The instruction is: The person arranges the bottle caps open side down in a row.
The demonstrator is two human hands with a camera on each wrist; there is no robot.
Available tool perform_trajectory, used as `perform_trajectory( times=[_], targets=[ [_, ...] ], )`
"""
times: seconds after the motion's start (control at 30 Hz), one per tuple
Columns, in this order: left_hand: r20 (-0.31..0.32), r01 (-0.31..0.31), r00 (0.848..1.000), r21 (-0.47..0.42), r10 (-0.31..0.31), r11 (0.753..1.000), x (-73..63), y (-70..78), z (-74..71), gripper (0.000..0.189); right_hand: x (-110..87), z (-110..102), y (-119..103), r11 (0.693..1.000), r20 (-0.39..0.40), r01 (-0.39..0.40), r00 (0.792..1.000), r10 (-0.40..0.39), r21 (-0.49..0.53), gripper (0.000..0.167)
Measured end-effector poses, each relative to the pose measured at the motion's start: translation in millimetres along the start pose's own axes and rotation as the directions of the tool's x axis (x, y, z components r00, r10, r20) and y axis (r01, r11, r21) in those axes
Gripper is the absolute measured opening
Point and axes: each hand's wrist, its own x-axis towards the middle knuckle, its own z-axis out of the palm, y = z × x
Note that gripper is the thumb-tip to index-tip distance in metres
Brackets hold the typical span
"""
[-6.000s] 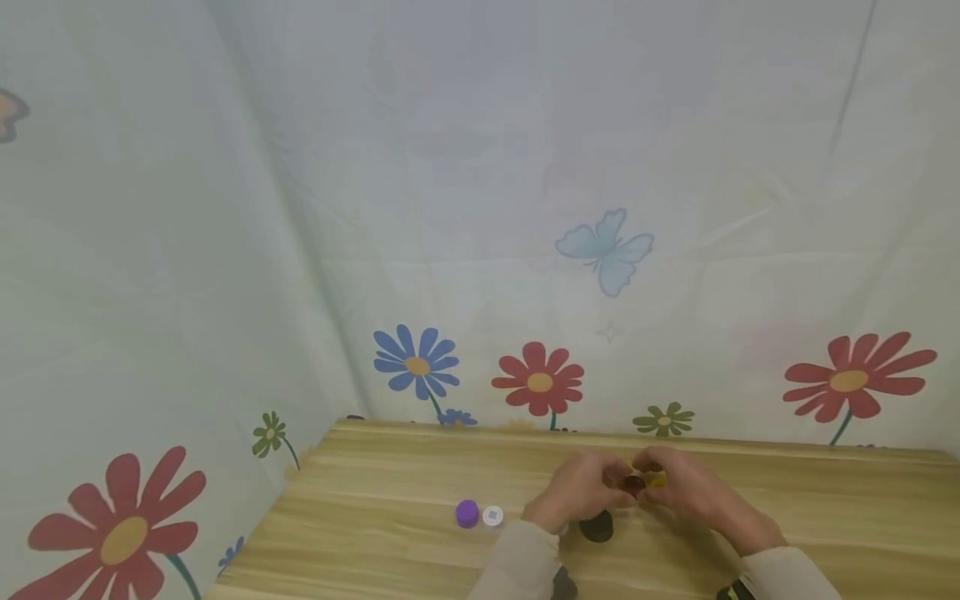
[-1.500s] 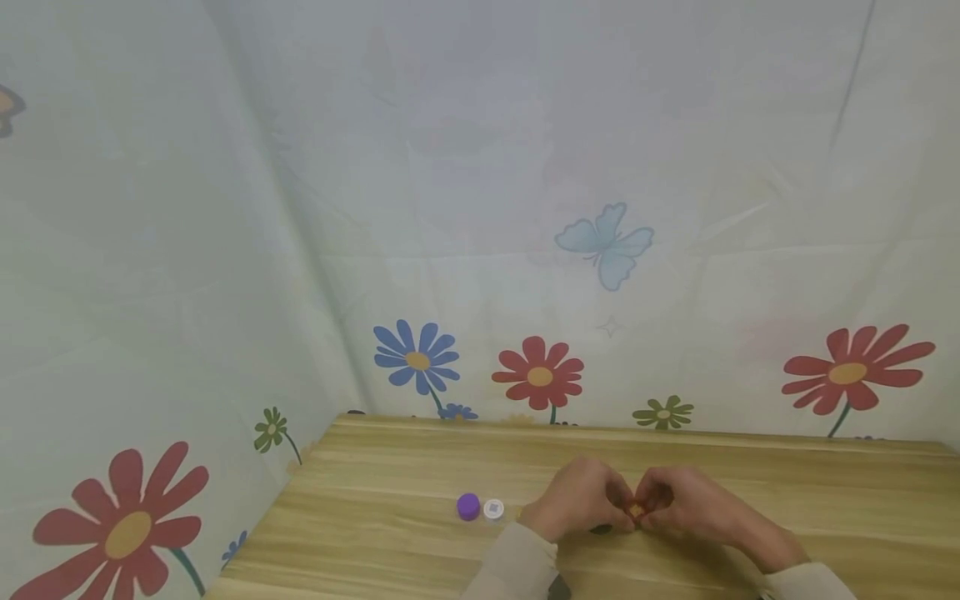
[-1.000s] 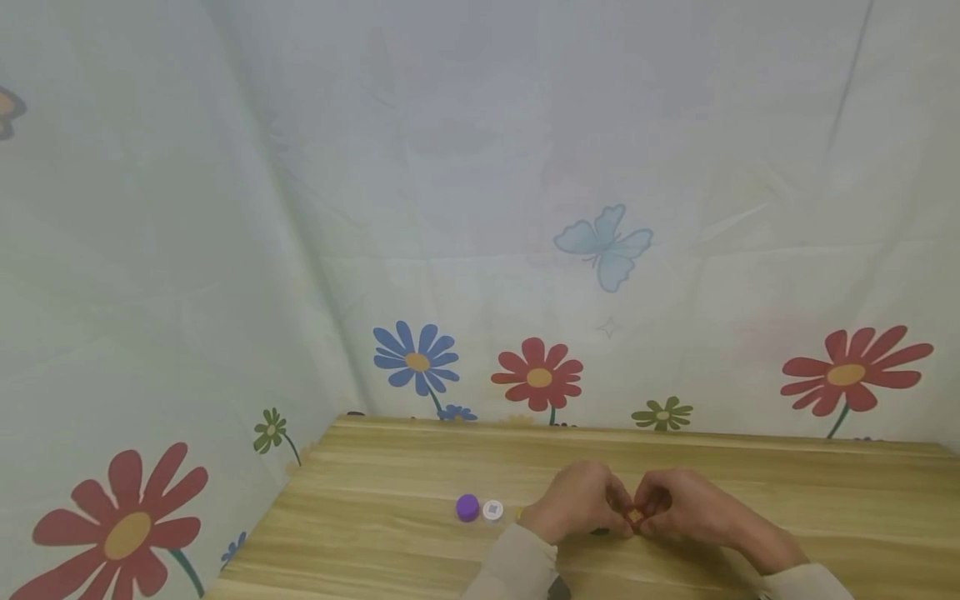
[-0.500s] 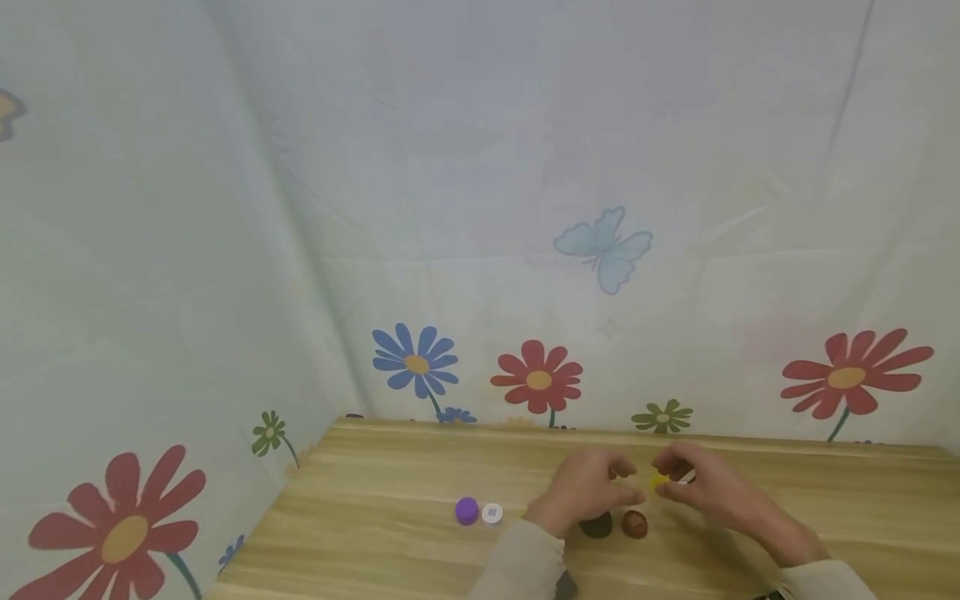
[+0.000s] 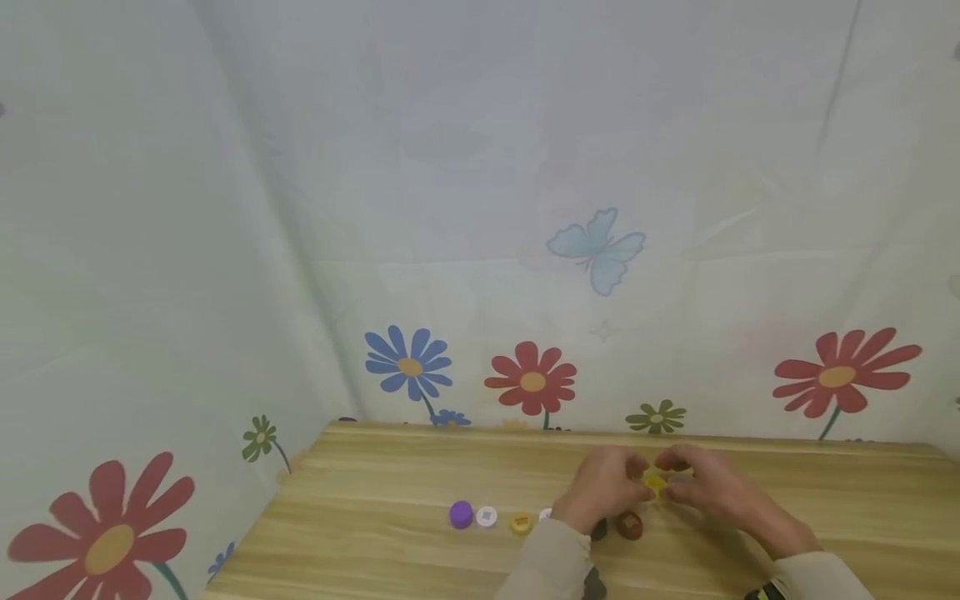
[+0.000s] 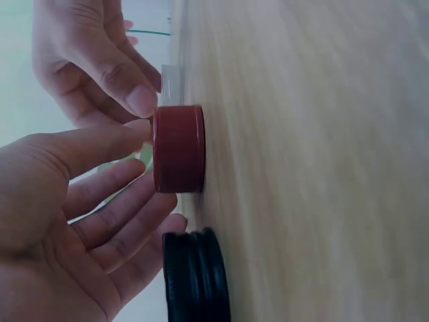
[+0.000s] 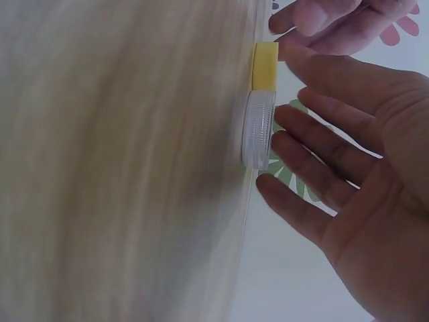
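My left hand (image 5: 602,490) and right hand (image 5: 720,492) face each other over a yellow cap (image 5: 656,486), thumbs close to its top edge. In the right wrist view a ridged white cap (image 7: 258,131) stands beside that yellow cap (image 7: 265,66); the right fingers are spread behind both. Nearer the person lies a red-brown cap (image 5: 630,526) with a small square on top. From the left wrist, this red cap (image 6: 179,149) and a black cap (image 6: 196,276) stand in front of the spread left fingers. Whether either thumb touches the yellow cap is hard to tell.
To the left, a purple cap (image 5: 461,515), a white cap (image 5: 487,517) and another yellow cap (image 5: 521,522) form a row. Another white cap (image 5: 546,514) is partly covered by the left sleeve. The wooden table (image 5: 390,467) meets a flowered cloth (image 5: 450,275) behind.
Six seconds ago the red cap was between both hands farther back; now it rests beside the black one. Within the last second both hands left it and moved back to the yellow cap.
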Motion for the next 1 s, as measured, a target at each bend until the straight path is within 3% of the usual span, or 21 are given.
perform_trajectory(
  times=[0.27, 0.77, 1.0],
  targets=[
    [-0.005, -0.003, 1.0, -0.009, 0.003, 1.0, 2.6, -2.4, 5.0, 0.022, 3.2, 5, 9, 0.994, 0.037, 0.1, 0.994, -0.098, -0.033, 0.023],
    [0.004, -0.026, 1.0, -0.055, 0.026, 0.998, 2.9, -6.3, 5.4, 0.024, 5.7, 9, 12, 0.996, 0.027, 0.08, 0.997, -0.079, -0.05, 0.021],
    [-0.047, -0.065, 0.997, -0.078, 0.062, 0.995, -0.4, -11.4, 0.0, 0.023, 2.2, 3, 3, 0.998, 0.013, 0.062, 0.998, -0.062, 0.033, 0.017]
  ],
)
